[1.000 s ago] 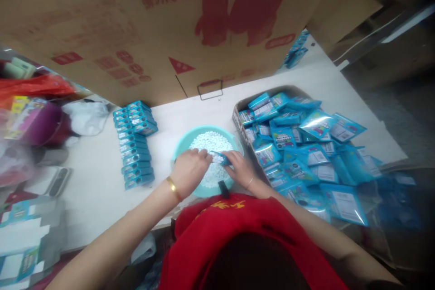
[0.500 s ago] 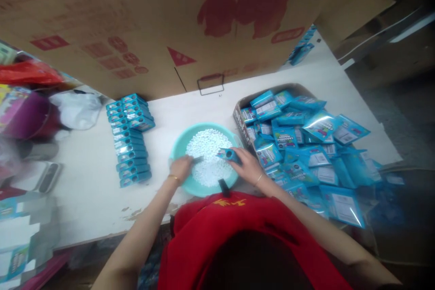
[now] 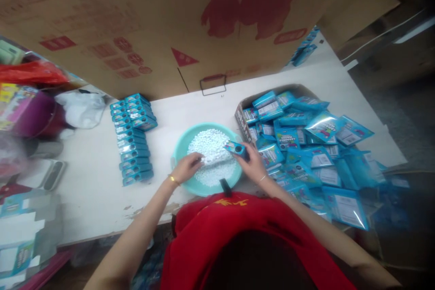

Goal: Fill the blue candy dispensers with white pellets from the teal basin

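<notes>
A light-green basin full of small white candies stands on the table in front of me. My left hand is closed over its left side, on the end of a narrow scoop that looks heaped with white candies. At the basin's right rim my right hand grips a small blue box, tilted, with a dark round hole at its near end. The scoop's far end points toward the box, just below it. My fingers hide part of both things.
Rows of similar blue boxes stand left of the basin. To the right, blue packets overflow a cardboard tray. A large printed carton walls off the back. A white cloth or bag lies at far left.
My left hand has raised the scoop out of the candies, and it now carries a heap of them. My right hand has moved slightly right with the blue box.
</notes>
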Available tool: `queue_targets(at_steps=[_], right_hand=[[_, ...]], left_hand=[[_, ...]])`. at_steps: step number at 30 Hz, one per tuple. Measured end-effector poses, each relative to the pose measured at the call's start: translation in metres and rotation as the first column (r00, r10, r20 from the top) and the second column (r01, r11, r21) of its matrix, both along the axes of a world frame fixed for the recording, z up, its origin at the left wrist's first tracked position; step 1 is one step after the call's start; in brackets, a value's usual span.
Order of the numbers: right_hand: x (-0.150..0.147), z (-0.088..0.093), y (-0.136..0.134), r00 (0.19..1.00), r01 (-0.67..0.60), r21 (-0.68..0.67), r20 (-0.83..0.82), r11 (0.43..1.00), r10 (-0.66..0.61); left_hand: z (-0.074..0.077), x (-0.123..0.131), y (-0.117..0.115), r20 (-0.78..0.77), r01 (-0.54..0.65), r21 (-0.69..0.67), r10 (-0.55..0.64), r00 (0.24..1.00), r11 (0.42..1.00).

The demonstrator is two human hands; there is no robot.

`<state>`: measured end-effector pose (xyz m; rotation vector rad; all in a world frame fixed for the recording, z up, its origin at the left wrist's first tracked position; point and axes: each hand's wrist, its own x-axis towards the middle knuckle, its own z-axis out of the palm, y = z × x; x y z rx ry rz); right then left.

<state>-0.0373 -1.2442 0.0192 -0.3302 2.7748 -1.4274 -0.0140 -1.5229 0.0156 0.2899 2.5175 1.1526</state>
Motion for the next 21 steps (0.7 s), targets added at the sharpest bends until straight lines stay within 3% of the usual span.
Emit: queue_targets(at_steps=[3,6,8,12,15,18,21], right_hand=[[0.001,-0.003,-0.008,0.990,-0.129,0.097,-0.046,0.987,0.134],[0.003,-0.005,-0.020,0.965,-0.240,0.162,-0.065,0.957,0.253],[0.005,-0.005,-0.027,0.956,-0.269,0.166,-0.073,0.949,0.284],[0.007,-0.009,-0.034,0.947,-0.293,0.136,-0.095,0.946,0.307],[0.008,-0.012,-0.033,0.946,-0.298,0.108,-0.096,0.948,0.309],[0.008,-0.011,-0.029,0.957,-0.271,0.104,-0.082,0.957,0.279],[0.006,-0.009,-0.022,0.972,-0.220,0.110,-0.058,0.969,0.227]], left_hand=[[0.043,-0.003,-0.013,-0.039,0.037,-0.069,-0.039,0.998,0.997],[0.077,-0.012,-0.004,-0.050,0.154,-0.209,-0.168,0.985,0.966],[0.094,-0.018,0.012,-0.030,0.213,-0.369,-0.241,0.970,0.905],[0.125,-0.018,0.049,-0.012,0.215,-0.637,-0.288,0.957,0.740],[0.143,-0.015,0.064,-0.056,0.203,-0.656,-0.315,0.947,0.727],[0.137,-0.019,0.050,-0.098,0.172,-0.655,-0.308,0.946,0.736],[0.092,-0.029,0.018,-0.130,0.042,-0.642,-0.163,0.978,0.765]])
